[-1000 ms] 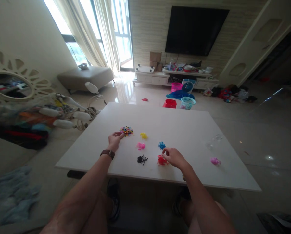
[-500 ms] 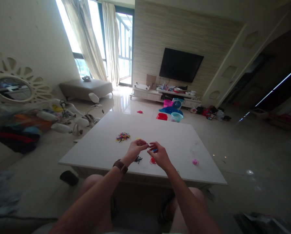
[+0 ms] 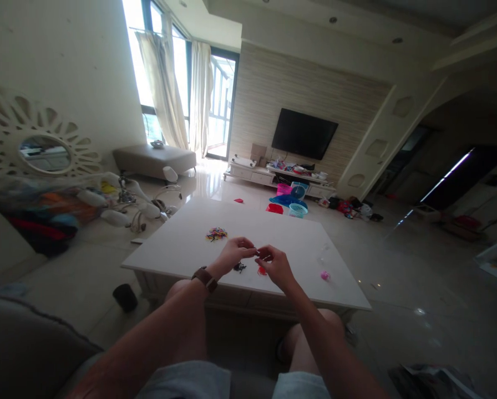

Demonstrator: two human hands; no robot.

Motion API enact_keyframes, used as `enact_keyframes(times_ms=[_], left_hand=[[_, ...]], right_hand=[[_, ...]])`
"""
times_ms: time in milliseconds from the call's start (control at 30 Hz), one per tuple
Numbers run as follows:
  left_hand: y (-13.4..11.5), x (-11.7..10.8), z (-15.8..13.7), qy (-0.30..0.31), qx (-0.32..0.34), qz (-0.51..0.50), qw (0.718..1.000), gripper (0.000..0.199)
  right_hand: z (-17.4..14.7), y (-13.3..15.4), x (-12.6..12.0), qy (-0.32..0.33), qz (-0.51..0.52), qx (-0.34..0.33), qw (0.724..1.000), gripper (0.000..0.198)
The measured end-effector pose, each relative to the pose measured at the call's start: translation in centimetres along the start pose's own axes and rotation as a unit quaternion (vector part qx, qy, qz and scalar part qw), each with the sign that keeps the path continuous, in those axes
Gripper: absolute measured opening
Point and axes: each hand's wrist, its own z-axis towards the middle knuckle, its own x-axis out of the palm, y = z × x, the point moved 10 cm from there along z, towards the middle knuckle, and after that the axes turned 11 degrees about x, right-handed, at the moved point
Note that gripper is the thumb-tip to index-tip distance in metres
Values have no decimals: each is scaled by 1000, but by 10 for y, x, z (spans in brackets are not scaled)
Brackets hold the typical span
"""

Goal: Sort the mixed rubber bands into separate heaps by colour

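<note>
My left hand point(image 3: 235, 252) and my right hand point(image 3: 275, 264) meet fingertip to fingertip above the white table point(image 3: 165, 249). Both are pinched around something small and dark that I cannot make out. Below my left hand lies a small heap of black pieces point(image 3: 239, 267). Red pieces point(image 3: 262, 270) lie under my right hand, partly covered by it. Farther back on the left is a mixed pile of small multicoloured pieces point(image 3: 217, 234). A brown-strapped watch point(image 3: 204, 278) is on my left wrist.
A small pink object point(image 3: 325, 275) and clear plastic pieces point(image 3: 323, 255) sit on the table's right side. Beyond the far edge stand a red basket point(image 3: 274, 208) and a light-blue basket point(image 3: 298, 210) on the floor. A black bin point(image 3: 125, 297) stands left of the table.
The view has tilted up and shifted slightly, so more ceiling shows. My hands stay together over the table, with the right fingers drawn closer to the left fingertips.
</note>
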Motion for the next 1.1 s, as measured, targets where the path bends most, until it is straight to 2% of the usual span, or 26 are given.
enact_keyframes(times_ms=[167,367,500,733,867,1100], left_hand=[[-8,14,-12,7,-30,-18,999,33],[8,47,-13,28,-51,-14,998,36],[15,56,-13,27,-48,3,998,38],[22,50,-15,-6,-57,-12,998,37],[27,39,-18,-26,-71,-38,996,36],[50,18,-22,-12,-85,-74,994,35]], right_hand=[[-12,2,-8,22,21,-12,999,20],[-29,-17,-36,-11,39,-14,999,14],[-33,-28,-45,-23,59,-21,998,13],[-27,-31,-42,-42,62,-36,997,9],[-23,-36,-29,-56,57,-33,996,13],[-20,-53,-4,-59,51,7,997,15]])
